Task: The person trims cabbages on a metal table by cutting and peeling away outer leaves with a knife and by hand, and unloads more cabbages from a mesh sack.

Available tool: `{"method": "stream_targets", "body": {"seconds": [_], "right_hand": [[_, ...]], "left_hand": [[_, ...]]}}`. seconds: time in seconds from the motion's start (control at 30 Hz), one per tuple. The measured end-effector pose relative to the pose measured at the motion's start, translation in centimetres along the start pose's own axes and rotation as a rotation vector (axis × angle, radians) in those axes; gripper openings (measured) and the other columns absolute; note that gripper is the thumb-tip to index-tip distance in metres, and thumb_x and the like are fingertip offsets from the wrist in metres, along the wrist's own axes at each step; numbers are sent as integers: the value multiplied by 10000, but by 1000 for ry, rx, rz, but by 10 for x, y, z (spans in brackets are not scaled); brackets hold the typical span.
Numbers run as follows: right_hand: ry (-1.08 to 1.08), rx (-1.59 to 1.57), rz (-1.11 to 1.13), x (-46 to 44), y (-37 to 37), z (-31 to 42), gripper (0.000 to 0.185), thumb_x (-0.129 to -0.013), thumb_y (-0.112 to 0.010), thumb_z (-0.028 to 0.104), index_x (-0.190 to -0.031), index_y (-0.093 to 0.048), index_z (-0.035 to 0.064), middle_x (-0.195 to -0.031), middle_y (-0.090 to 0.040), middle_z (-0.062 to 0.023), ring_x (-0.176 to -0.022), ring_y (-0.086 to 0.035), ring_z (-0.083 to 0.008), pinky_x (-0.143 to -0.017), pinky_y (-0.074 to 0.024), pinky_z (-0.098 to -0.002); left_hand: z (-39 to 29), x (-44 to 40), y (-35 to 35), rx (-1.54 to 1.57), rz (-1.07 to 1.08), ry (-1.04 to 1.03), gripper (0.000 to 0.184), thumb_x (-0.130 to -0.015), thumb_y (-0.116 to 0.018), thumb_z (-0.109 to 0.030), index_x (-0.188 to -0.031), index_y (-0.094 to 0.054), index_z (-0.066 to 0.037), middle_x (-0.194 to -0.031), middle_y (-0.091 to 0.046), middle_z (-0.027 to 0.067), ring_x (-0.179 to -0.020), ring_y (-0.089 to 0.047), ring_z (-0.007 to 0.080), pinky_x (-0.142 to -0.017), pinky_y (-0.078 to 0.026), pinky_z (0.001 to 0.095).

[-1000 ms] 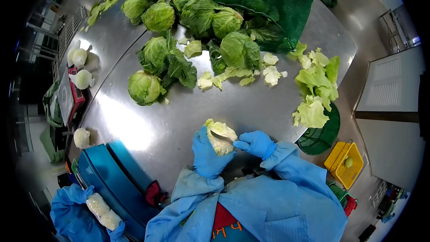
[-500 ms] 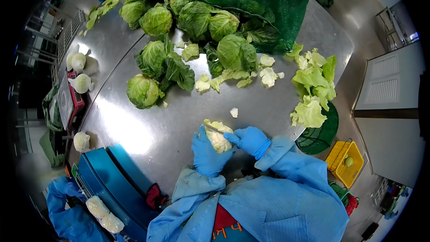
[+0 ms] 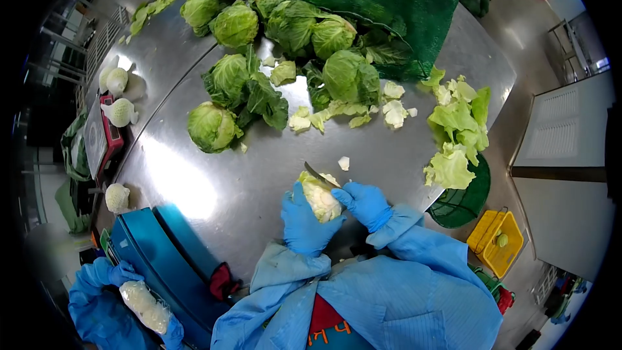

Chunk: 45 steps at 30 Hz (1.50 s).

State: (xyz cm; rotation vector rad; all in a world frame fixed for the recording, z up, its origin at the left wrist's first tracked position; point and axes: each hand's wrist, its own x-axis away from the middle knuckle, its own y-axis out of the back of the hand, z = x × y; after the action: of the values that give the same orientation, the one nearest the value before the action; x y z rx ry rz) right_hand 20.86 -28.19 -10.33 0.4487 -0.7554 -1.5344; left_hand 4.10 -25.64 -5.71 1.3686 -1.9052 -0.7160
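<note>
A pale, partly trimmed cabbage (image 3: pixel 322 199) rests in my left hand (image 3: pixel 304 223), whose blue-gloved fingers wrap round its left and lower sides. My right hand (image 3: pixel 367 206), also gloved, is closed on a knife; the handle is hidden in the fist. The dark, curved knife blade (image 3: pixel 319 174) reaches up and left over the top of the cabbage. Just beyond lies a small white cut piece (image 3: pixel 344 163) on the steel table (image 3: pixel 272 162). Two whole green cabbages (image 3: pixel 214 128) (image 3: pixel 228 80) sit farther up, with loose dark leaves (image 3: pixel 266 101) beside them.
Many cabbages (image 3: pixel 235 24) and a green mesh sack (image 3: pixel 389 10) fill the far side. Loose leaves (image 3: pixel 459 120) lie at the right edge, above a green basket (image 3: pixel 461 198). Netted heads (image 3: pixel 120 112) and a scale (image 3: pixel 110 136) stand left. A co-worker's sleeve (image 3: pixel 107 317) shows lower left.
The knife blade has swung more upright and now stands out above the cabbage. At lower left, the co-worker's gloved hands have come onto the wrapped pale package. The whole view has shifted slightly.
</note>
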Motion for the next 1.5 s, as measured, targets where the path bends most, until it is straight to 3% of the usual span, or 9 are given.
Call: {"method": "stream_targets", "body": {"seconds": [0.4, 0.5, 0.6, 0.7, 0.93, 1.03, 1.17, 1.33, 1.5], "right_hand": [[117, -172, 188, -23, 14, 20, 507, -820, -685, 389, -1247, -575, 139, -1026, -624, -125, -884, -637, -313, -777, -520, -400], [137, -96, 200, -23, 9, 21, 459, -809, -702, 369, -1201, -609, 151, -991, -646, -111, -874, -644, -308, -782, -519, -392], [66, -213, 194, -19, 11, 16, 406, -800, -718, 359, -1142, -644, 153, -953, -668, -107, -863, -651, -310, -775, -522, -379], [25, -334, 162, -11, 6, 8, 364, -800, -736, 328, -1097, -668, 130, -919, -686, -114, -826, -669, -271, -744, -527, -354], [-130, -879, 81, -16, -18, -28, 298, -843, -736, 231, -1060, -684, 33, -838, -685, -50, -700, -630, -114, -604, -507, -263], [-560, -1126, -10, -22, 14, -42, 384, -857, -725, 227, -1183, -638, 44, -821, -669, -46, -521, -524, -82, -460, -440, -237], [-120, 6, -618, -42, 58, -28, 498, -840, -743, 219, -1297, -576, 114, -893, -638, -58, -702, -588, -156, -606, -509, -317], [-154, -544, 295, -22, 25, -6, 603, -795, -780, 320, -1324, -563, 129, -978, -627, -97, -824, -608, -198, -769, -514, -310], [-80, -511, 669, -19, -9, 15, 587, -822, -752, 367, -1300, -573, 78, -1034, -673, -125, -925, -631, -180, -853, -502, -321]], "left_hand": [[-12, -7, 21, -215, -124, -150, 973, -565, -868, -386, -1307, -401, 35, -1161, -530, 240, -1047, -550, 397, -862, -466, 482], [-18, -27, 3, -266, 326, 77, 1008, -611, -785, -493, -1376, -376, 19, -1378, -409, 282, -1198, -481, 406, -968, -412, 535], [-14, -26, -14, -287, 267, 23, 957, -634, -751, -491, -1353, -413, 44, -1306, -503, 226, -1157, -531, 351, -955, -415, 515], [-20, -18, -16, -269, -40, -162, 528, -654, -791, -362, -971, -549, -17, -871, -610, 169, -803, -621, 368, -702, -492, 458], [-6, -13, 4, -71, 75, -227, 856, -658, -809, -370, -1322, -453, 34, -1060, -611, 219, -960, -609, 377, -837, -488, 451], [9, -8, 24, -10, 204, -296, 971, -642, -829, -385, -1401, -385, 28, -1183, -570, 237, -1083, -565, 385, -941, -451, 448], [29, 1, 34, 73, 221, -319, 1012, -615, -849, -402, -1410, -380, 11, -1304, -490, 257, -1202, -494, 395, -1024, -397, 451], [18, 19, 31, -240, 202, -243, 1110, -586, -866, -416, -1440, -310, 25, -1378, -404, 294, -1262, -437, 423, -1047, -375, 460], [15, 20, 21, -66, 40, -173, 1214, -564, -883, -394, -1471, -203, 42, -1351, -427, 291, -1215, -467, 433, -1009, -398, 472]]}}
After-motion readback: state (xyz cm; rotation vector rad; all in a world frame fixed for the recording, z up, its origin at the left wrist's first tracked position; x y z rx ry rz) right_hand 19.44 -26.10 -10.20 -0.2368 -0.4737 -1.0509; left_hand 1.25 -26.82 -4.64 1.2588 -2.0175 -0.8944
